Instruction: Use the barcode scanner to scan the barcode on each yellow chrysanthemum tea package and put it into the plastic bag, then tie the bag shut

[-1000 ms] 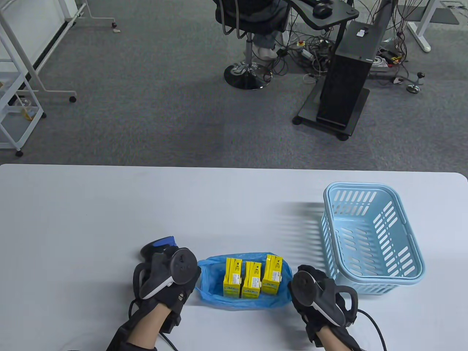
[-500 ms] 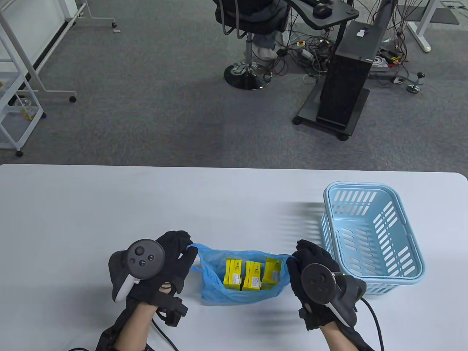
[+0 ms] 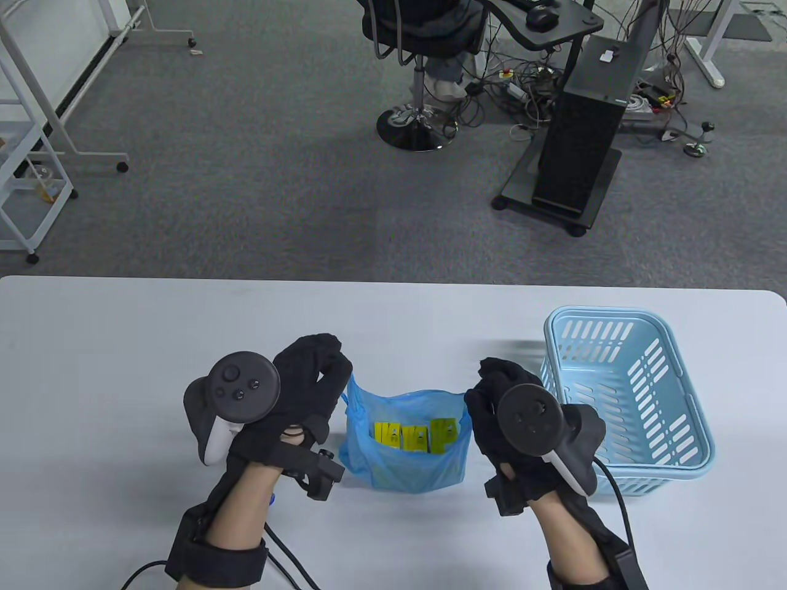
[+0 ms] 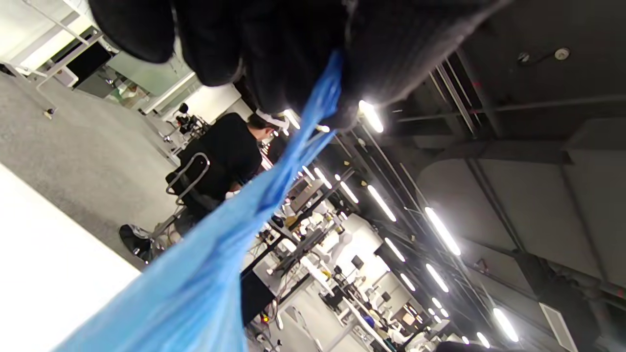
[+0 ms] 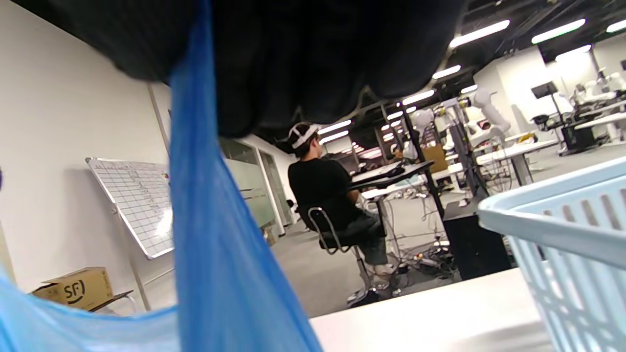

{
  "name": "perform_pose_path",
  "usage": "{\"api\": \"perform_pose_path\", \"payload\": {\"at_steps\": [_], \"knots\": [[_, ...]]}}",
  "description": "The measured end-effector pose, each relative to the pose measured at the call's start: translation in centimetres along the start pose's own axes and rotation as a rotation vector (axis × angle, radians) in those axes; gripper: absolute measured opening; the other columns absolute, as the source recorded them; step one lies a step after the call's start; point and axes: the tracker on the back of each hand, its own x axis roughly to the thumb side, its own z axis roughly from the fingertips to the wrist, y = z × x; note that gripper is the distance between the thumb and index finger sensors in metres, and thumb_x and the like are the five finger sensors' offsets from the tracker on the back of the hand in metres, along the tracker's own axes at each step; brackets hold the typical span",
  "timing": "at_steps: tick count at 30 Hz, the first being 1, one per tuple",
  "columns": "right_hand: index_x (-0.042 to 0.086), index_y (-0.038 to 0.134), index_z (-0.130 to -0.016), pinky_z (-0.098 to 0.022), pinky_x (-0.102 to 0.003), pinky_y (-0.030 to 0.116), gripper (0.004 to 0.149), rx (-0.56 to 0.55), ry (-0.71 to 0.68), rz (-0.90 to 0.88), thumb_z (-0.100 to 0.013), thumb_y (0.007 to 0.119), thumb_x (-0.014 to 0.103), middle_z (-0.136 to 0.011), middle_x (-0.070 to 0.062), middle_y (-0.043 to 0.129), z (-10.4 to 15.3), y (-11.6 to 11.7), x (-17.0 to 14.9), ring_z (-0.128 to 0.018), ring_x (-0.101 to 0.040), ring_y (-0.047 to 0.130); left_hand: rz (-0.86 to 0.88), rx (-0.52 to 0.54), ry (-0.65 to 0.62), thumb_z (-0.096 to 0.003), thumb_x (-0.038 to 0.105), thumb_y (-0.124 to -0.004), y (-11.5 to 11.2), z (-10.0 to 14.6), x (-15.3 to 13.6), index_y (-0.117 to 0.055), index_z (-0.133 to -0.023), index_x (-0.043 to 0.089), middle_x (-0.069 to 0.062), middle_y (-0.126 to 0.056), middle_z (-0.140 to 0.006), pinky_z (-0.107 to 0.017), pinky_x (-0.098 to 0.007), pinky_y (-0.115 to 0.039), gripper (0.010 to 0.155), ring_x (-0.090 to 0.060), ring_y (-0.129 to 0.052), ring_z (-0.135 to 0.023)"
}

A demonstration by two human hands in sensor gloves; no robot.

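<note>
A blue plastic bag (image 3: 406, 458) hangs upright between my two hands over the table's near middle. Three yellow chrysanthemum tea packages (image 3: 415, 435) stand side by side inside it, only their tops showing. My left hand (image 3: 313, 375) grips the bag's left handle, which runs as a taut blue strip (image 4: 274, 186) out of the curled fingers in the left wrist view. My right hand (image 3: 492, 393) grips the right handle (image 5: 205, 205) in the same way. The barcode scanner is hidden, apart from a blue speck (image 3: 271, 500) beside my left forearm.
A light blue slotted basket (image 3: 621, 399) stands just right of my right hand, nothing visible inside. The white table (image 3: 123, 344) stretches away left and behind. Beyond its far edge sit an office chair with a seated person (image 3: 424, 37) and a black computer cart (image 3: 584, 123).
Both hands took the bag's handles and rose, moving away from me. The bag went from lying open and flat to hanging upright, and the packages sank deeper into it. The scanner became covered.
</note>
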Motion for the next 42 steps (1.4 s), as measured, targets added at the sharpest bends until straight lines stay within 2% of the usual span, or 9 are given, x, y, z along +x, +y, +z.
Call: {"api": "perform_pose_path", "payload": {"at_steps": [6,14,16,19,22,26,34,37,42], "knots": [[0.014,0.091,-0.064,-0.063,-0.049,0.071,0.043,-0.008,0.004,0.002,-0.037,0.074,0.043,-0.092,-0.002,0.078,-1.3,0.1,0.2,-0.084,-0.027,0.082,-0.018,0.063,-0.007,-0.0504,0.038,-0.081,0.5,-0.6,0.2,-0.095,-0.075,0.004,-0.012,-0.080,-0.099,-0.064,-0.062,-0.062,0.044,-0.043,-0.071,-0.099],[0.018,0.090,-0.067,-0.064,-0.050,0.070,0.044,-0.023,-0.031,-0.004,-0.037,0.075,0.046,-0.095,-0.003,0.076,-1.5,0.8,-0.2,-0.088,-0.028,0.079,-0.337,0.163,-0.085,-0.0504,0.042,-0.080,0.4,-0.1,0.5,-0.093,-0.078,0.010,-0.009,-0.079,-0.102,-0.067,-0.063,-0.061,0.044,-0.041,-0.071,-0.101],[0.020,0.087,-0.073,-0.065,-0.053,0.067,0.048,0.024,-0.031,0.032,-0.037,0.074,0.049,-0.100,-0.007,0.070,-1.2,1.3,-0.6,-0.092,-0.032,0.073,-0.390,0.060,-0.167,-0.0486,0.049,-0.081,-0.4,-0.1,0.1,-0.088,-0.085,0.013,-0.010,-0.074,-0.107,-0.068,-0.066,-0.058,0.052,-0.042,-0.066,-0.105],[0.012,0.063,-0.103,-0.070,-0.061,0.055,0.084,0.169,-0.017,0.081,-0.035,0.070,0.062,-0.111,-0.015,0.048,-0.4,2.4,-1.6,-0.102,-0.040,0.054,-0.557,-0.171,-0.070,-0.0452,0.075,-0.069,-1.8,0.6,-1.2,-0.050,-0.117,0.014,-0.021,-0.041,-0.122,-0.070,-0.075,-0.044,0.097,-0.053,-0.038,-0.113],[0.011,0.047,-0.111,-0.072,-0.069,0.037,0.100,0.221,-0.018,0.095,-0.033,0.065,0.072,-0.114,-0.016,0.034,1.0,3.6,-2.9,-0.106,-0.044,0.038,-0.570,-0.194,-0.075,-0.0436,0.081,-0.064,-2.6,1.6,-2.7,-0.039,-0.121,0.008,-0.027,-0.029,-0.123,-0.065,-0.082,-0.025,0.109,-0.059,-0.020,-0.111],[0.014,0.038,-0.114,-0.072,-0.070,0.035,0.106,0.281,-0.003,0.063,-0.032,0.061,0.077,-0.116,-0.016,0.030,2.7,6.0,-4.4,-0.107,-0.045,0.033,-0.561,-0.299,-0.013,-0.0424,0.086,-0.061,-3.4,2.8,-4.8,-0.029,-0.122,0.012,-0.027,-0.012,-0.123,-0.057,-0.082,-0.009,0.113,-0.060,-0.001,-0.106],[0.018,0.031,-0.114,-0.070,-0.072,0.030,0.108,0.393,0.016,0.067,-0.029,0.056,0.081,-0.116,-0.015,0.027,3.2,9.8,-5.8,-0.107,-0.044,0.029,-0.419,-0.252,-0.013,-0.0416,0.088,-0.062,-4.3,4.2,-8.4,-0.043,-0.122,0.014,-0.027,-0.030,-0.124,-0.065,-0.083,-0.038,0.111,-0.063,-0.032,-0.110],[0.018,0.033,-0.113,-0.071,-0.071,0.031,0.108,0.403,0.022,0.045,-0.030,0.057,0.081,-0.116,-0.014,0.027,3.0,10.1,-5.4,-0.107,-0.044,0.029,-0.369,-0.314,0.023,-0.0408,0.086,-0.066,-3.6,3.8,-8.5,-0.050,-0.119,0.012,-0.027,-0.036,-0.122,-0.066,-0.080,-0.042,0.109,-0.062,-0.037,-0.109],[0.016,0.038,-0.112,-0.071,-0.071,0.033,0.105,0.314,-0.025,0.021,-0.030,0.061,0.078,-0.115,-0.014,0.032,2.7,9.1,-3.4,-0.107,-0.043,0.033,-0.377,-0.252,-0.024,-0.0418,0.084,-0.069,-1.3,4.4,-6.8,-0.057,-0.117,0.011,-0.028,-0.043,-0.121,-0.066,-0.079,-0.041,0.106,-0.063,-0.040,-0.108]]}}
